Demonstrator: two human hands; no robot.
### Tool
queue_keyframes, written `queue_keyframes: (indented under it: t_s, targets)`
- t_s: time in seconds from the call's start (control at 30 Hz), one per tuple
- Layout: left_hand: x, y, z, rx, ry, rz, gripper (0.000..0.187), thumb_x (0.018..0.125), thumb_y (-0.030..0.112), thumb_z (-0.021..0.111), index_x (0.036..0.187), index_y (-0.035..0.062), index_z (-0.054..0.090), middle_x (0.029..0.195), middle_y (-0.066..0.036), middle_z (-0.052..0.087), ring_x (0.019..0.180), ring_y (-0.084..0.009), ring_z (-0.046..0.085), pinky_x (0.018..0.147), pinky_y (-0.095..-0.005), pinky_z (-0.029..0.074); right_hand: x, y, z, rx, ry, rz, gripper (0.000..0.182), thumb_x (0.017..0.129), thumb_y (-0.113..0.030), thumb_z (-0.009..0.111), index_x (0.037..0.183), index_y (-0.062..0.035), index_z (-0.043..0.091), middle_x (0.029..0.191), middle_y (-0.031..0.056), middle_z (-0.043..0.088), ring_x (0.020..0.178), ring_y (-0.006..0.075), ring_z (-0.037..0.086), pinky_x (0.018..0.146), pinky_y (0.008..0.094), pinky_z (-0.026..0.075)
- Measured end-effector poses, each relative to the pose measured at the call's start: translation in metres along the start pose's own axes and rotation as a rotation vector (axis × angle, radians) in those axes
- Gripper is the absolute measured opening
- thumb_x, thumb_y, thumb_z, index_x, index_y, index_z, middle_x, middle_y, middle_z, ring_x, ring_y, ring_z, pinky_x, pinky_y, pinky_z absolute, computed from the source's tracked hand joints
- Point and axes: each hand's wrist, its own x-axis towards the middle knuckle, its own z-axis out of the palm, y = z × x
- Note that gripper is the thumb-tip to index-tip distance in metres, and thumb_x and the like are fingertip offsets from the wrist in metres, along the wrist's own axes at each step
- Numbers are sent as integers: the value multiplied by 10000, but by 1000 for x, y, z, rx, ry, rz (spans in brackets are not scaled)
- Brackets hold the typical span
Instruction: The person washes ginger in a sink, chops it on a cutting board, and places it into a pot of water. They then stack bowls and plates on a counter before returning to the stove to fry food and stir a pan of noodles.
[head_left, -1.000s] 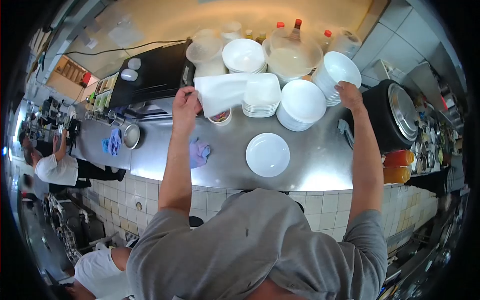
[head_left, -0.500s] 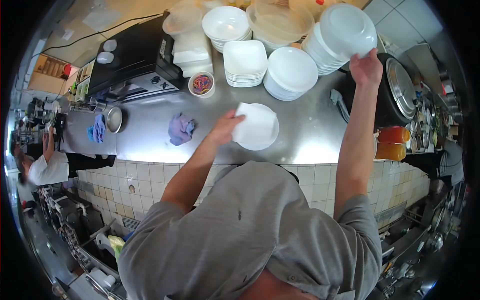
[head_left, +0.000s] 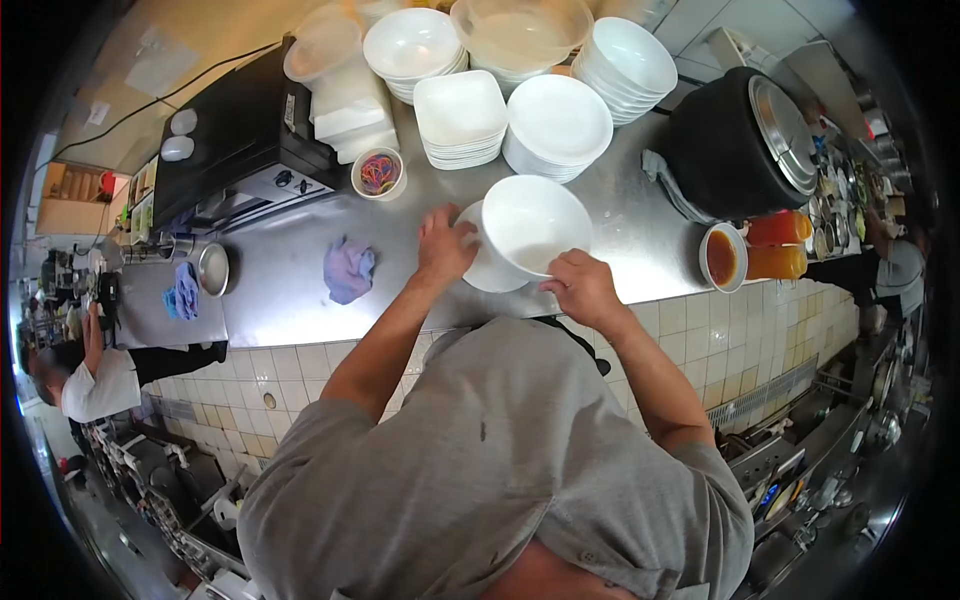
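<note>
A deep white bowl [head_left: 540,222] is tilted over a white plate [head_left: 488,272] at the front of the steel counter. My right hand [head_left: 588,288] pinches the bowl's near right rim between thumb and fingers. At the plate's left edge, my left hand [head_left: 447,246] has its fingers apart and curved, close to the rim. The bowl covers much of the plate, and the white paper sheet seen there earlier is hidden beneath it.
Behind stand stacks of square dishes [head_left: 460,105], round plates [head_left: 560,120] and bowls [head_left: 630,60]. A crumpled cloth [head_left: 348,270] and a cup of rubber bands [head_left: 379,174] lie left. On the right are a black pot [head_left: 705,150] and a sauce bowl [head_left: 722,257]. A person [head_left: 100,380] works far left.
My right hand has brought a bowl from the back right stack down over the plate. My left hand has let go of the white paper sheet and sits at the plate's left edge.
</note>
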Motion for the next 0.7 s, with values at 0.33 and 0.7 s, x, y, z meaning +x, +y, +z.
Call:
queue_keyframes:
  t_s: [0.33,0.7]
  targets:
    - [3,-43,40,-413,163,14,267,842,158,687,1102,100,709,1345,-180,549,1194,-338,541,1017,-439,425,-4,-8,64,-168,90,69,189,732,-216,745,761,-121,584,740,39,592,745,245,610,596,392,515]
    - [1,-98,29,-629,297,3,273,937,89,606,1179,-37,624,1048,-157,689,946,-241,642,846,-342,512,-35,7,108,-177,29,81,374,913,-218,545,1284,-217,595,1343,178,537,1214,332,549,921,423,531]
